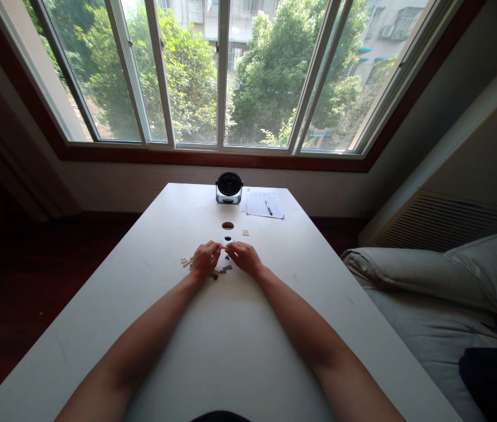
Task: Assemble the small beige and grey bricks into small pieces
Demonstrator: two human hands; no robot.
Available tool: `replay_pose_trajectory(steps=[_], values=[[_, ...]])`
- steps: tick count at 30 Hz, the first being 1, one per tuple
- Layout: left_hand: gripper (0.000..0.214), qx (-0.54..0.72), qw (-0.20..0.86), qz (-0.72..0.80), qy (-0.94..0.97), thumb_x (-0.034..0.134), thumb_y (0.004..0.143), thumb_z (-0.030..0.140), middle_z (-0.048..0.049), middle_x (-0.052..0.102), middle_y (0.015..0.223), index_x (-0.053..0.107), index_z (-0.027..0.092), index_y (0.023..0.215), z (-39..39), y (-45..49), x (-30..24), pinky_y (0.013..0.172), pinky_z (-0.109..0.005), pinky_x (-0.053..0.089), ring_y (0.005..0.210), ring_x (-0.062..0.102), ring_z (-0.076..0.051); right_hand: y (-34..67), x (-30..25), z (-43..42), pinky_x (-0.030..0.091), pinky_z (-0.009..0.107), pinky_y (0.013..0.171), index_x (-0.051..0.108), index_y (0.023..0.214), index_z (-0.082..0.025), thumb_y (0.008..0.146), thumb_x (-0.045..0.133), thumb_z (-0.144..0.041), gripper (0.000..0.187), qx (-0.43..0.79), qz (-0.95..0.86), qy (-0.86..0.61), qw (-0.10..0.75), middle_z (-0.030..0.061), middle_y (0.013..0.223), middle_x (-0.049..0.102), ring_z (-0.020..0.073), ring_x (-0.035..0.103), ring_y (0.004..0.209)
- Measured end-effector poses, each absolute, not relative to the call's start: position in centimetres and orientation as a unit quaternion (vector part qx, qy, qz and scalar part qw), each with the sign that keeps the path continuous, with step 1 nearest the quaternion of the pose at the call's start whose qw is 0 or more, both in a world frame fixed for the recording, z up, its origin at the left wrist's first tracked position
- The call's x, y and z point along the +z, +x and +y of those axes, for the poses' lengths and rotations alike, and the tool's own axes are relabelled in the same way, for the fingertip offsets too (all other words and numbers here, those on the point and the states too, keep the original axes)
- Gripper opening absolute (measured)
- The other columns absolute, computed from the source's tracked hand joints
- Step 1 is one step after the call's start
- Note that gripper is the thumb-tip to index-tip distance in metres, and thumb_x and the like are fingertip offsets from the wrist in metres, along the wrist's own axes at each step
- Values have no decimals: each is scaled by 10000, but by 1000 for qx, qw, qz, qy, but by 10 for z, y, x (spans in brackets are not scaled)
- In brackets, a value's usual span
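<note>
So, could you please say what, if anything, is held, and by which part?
Cannot tell: anything between left hand and right hand is too small to distinguish.

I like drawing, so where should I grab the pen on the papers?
Probably pinch the pen around its middle, coming from above, with a finger on each long side. It's slim and lies flat on the papers, slanting mostly away from you, so both sides look free. The right hand is the nearer one.

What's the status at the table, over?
Left hand, right hand close together, grip too small to tell. Small pieces nearby. Paper and pen farther off, out of the way.
</note>
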State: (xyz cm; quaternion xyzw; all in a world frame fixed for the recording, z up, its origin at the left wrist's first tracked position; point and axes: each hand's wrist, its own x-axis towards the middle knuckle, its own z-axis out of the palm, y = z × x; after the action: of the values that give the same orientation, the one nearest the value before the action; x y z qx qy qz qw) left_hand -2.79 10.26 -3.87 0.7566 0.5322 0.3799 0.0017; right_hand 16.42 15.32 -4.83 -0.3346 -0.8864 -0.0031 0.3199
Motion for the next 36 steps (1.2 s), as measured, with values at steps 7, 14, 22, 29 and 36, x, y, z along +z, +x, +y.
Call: replay_pose_trajectory(steps=[7, 14, 22, 29, 36], values=[[257, 380, -4, 540, 751, 422, 1010, 263, -44, 667, 862, 658, 214, 921, 103, -27, -39, 759, -318, 435, 778, 612, -185, 164, -48, 153, 376, 261, 711, 641, 994, -215, 1007, 536, -315, 145, -5, -885, -337, 321, 38, 855, 691, 160, 599, 768], [261, 384, 9, 541, 748, 411, 1014, 291, -48, 678, 913, 662, 219, 999, 102, -28, -37, 781, -322, 450, 821, 628, -188, 164, -46, 152, 367, 255, 707, 637, 993, -210, 1034, 481, -318, 194, -5, -888, -337, 314, 40, 859, 689, 152, 593, 759], [257, 387, 16, 536, 750, 421, 1013, 291, -47, 689, 936, 671, 227, 1021, 101, -27, -36, 808, -323, 450, 859, 637, -190, 164, -44, 150, 350, 259, 675, 621, 899, -201, 1042, 452, -298, 242, -11, -885, -348, 308, 31, 796, 660, 147, 561, 712], [247, 374, 13, 540, 754, 443, 977, 211, -43, 682, 904, 689, 224, 962, 102, -27, -36, 775, -316, 448, 811, 626, -183, 163, -43, 150, 353, 259, 674, 623, 884, -201, 1031, 475, -294, 229, -12, -885, -352, 305, 32, 789, 649, 151, 559, 714], [214, 367, 12, 542, 756, 481, 957, 220, -33, 676, 856, 693, 225, 925, 102, -27, -37, 787, -323, 439, 779, 615, -180, 163, -43, 150, 357, 254, 682, 621, 880, -200, 1034, 468, -315, 246, -9, -884, -349, 310, 28, 777, 646, 146, 556, 710]])
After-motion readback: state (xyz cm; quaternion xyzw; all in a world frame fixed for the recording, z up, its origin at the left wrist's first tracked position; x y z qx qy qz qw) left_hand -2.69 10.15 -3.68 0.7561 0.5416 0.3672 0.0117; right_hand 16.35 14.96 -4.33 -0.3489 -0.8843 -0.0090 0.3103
